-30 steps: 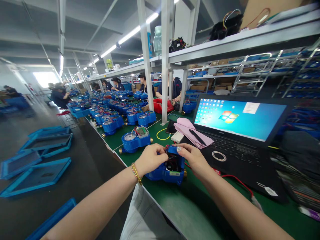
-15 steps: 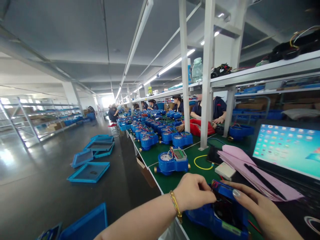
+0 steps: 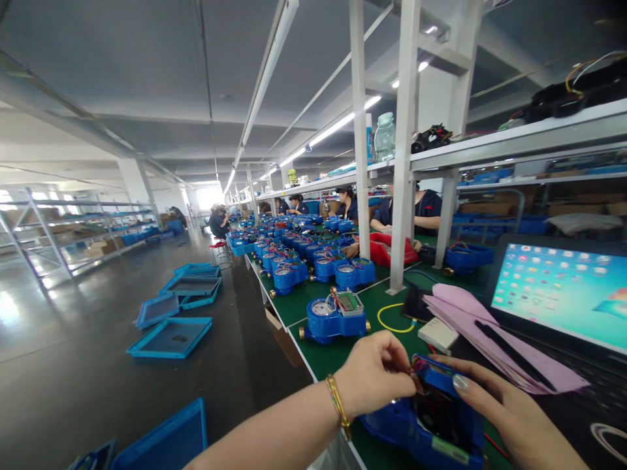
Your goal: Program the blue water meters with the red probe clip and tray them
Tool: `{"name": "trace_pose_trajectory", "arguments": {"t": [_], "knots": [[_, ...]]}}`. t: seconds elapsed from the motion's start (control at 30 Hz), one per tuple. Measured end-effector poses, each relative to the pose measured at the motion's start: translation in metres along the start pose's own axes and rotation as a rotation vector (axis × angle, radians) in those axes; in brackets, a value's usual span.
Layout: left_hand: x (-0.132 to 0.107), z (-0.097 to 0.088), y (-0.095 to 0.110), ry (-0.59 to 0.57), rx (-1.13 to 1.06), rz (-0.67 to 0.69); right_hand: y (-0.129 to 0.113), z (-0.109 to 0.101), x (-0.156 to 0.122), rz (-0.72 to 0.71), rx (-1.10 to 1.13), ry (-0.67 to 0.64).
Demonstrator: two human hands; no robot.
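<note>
The left hand [image 3: 377, 375] pinches its thumb and fingertips together on what look like thin red wires [image 3: 418, 380], partly hidden, at the open box of a blue meter body [image 3: 399, 427]. The right hand [image 3: 504, 401] clasps the box's side. The body sits at the near edge of the green bench [image 3: 323, 360]. Beyond stands a blue meter with a round dial [image 3: 336, 320]; right of that, a yellow cable loop [image 3: 382, 320], pink sheets [image 3: 458, 326] and a laptop [image 3: 558, 294].
</note>
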State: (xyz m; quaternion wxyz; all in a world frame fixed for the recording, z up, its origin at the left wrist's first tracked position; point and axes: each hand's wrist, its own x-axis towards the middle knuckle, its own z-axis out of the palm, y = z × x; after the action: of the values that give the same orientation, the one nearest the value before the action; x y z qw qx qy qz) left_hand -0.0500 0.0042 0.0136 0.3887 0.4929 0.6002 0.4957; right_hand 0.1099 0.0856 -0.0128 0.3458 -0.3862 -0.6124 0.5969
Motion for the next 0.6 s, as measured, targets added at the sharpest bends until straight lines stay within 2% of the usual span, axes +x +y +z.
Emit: {"name": "trace_pose_trajectory", "arguments": {"t": [0.2,0.43,0.6], "knots": [[0.0,-0.01,0.013,-0.131,-0.111,-0.066,-0.001,0.002,0.0,-0.051,-0.029,0.028],[0.006,-0.01,0.012,-0.137,0.043,-0.112,0.01,-0.005,0.004,-0.124,-0.086,-0.064],[0.001,-0.006,0.018,-0.189,0.086,-0.102,0.001,-0.001,-0.006,-0.195,-0.082,0.0]]}}
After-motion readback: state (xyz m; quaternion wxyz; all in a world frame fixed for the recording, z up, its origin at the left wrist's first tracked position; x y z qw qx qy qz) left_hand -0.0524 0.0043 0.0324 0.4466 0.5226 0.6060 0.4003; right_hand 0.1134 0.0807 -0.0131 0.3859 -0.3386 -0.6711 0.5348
